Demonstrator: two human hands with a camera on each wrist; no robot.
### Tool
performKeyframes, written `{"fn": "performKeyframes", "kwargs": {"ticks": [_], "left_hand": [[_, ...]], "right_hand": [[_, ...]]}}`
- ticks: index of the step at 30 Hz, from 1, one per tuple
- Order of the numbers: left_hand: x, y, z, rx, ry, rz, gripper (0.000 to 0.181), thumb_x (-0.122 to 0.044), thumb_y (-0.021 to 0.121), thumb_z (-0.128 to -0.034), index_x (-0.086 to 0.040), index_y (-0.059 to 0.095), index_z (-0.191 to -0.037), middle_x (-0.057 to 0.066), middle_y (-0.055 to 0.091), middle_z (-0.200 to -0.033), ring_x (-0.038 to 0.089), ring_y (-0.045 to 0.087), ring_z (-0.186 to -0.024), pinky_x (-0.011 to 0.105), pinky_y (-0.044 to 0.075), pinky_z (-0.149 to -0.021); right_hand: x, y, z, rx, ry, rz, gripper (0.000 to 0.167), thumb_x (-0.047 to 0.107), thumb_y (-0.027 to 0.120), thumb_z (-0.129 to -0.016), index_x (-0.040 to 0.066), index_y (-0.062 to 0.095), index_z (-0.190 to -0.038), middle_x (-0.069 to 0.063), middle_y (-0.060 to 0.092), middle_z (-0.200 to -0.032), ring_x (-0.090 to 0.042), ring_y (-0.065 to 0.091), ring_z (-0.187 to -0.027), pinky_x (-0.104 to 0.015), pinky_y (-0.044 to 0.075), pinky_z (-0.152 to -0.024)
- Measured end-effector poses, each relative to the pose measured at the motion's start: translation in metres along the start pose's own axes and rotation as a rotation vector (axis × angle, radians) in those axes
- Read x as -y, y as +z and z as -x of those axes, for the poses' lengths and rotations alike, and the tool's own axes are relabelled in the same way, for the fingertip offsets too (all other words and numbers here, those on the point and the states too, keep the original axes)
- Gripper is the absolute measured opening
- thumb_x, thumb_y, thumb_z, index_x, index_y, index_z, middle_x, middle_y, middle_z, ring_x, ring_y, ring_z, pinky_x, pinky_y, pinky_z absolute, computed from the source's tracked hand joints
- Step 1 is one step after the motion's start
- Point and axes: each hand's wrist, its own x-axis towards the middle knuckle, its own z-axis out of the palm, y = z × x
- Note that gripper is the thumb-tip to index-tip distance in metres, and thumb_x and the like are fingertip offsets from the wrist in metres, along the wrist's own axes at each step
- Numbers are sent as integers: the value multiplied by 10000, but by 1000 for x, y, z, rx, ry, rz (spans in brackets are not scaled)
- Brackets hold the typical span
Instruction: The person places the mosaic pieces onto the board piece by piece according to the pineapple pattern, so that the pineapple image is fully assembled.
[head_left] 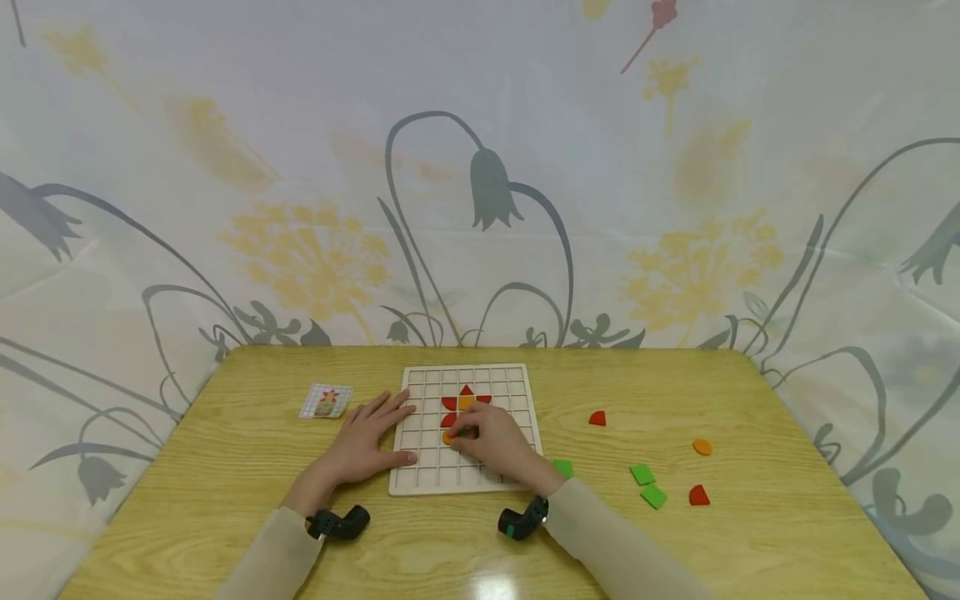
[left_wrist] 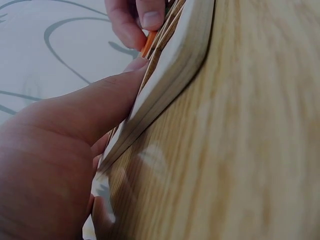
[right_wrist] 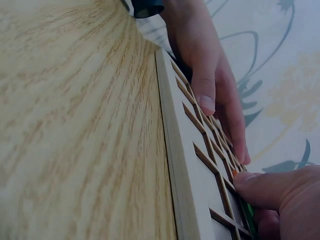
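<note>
Evidently, the right hand has its thumb and finger pinched together on an orange piece, which is at their tips over the grid board. Across from it, the left hand rests on the board's edge, fingers spread apart, a picture card near its fingers' outer side. Red pieces lie just ahead of the right fingertips; green tiles lie on the table to that hand's right.

Matt wooden board, glossy wood-grain table
</note>
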Motion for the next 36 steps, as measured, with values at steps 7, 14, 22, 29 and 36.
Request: {"fn": "performKeyframes", "kwargs": {"ticks": [7,14,22,29,36], "left_hand": [[-1,-2,1,-6,-2,1,750,-511,686,-900,-125,470,-1507,71,277,-1623,382,170,-1489,661,115,-1119],[-1,-2,3,0,-11,1,757,-523,679,-901,-126,465,-1510,67,275,-1624,383,169,-1490,665,110,-1117],[0,-2,3,-1,0,5,752,-514,682,-901,-126,467,-1509,74,275,-1623,389,171,-1488,663,118,-1117],[-1,-2,2,0,0,2,757,-516,686,-896,-128,469,-1508,73,272,-1624,385,167,-1490,658,115,-1121],[-1,-1,1,6,3,3,764,-535,680,-897,-146,458,-1516,52,250,-1634,369,155,-1496,652,109,-1124]], "right_hand": [[3,0,-1,15,15,-13,58,191,758,-908,196,802,-945,82,618,-961,-41,524,-688,-235,459,-622],[6,-1,0,54,16,7,88,216,753,-915,217,807,-984,82,606,-1006,-36,515,-697,-230,449,-610],[3,-10,1,67,-6,-87,150,133,713,-929,236,784,-1012,112,633,-975,-89,550,-756,-263,476,-666],[-10,-28,8,-3,-65,-170,167,45,662,-945,98,769,-1062,17,675,-991,-123,603,-831,-279,517,-724],[-48,-69,36,-61,7,-135,138,63,655,-960,87,754,-1052,-29,691,-1069,-158,639,-872,-315,535,-748]]}}
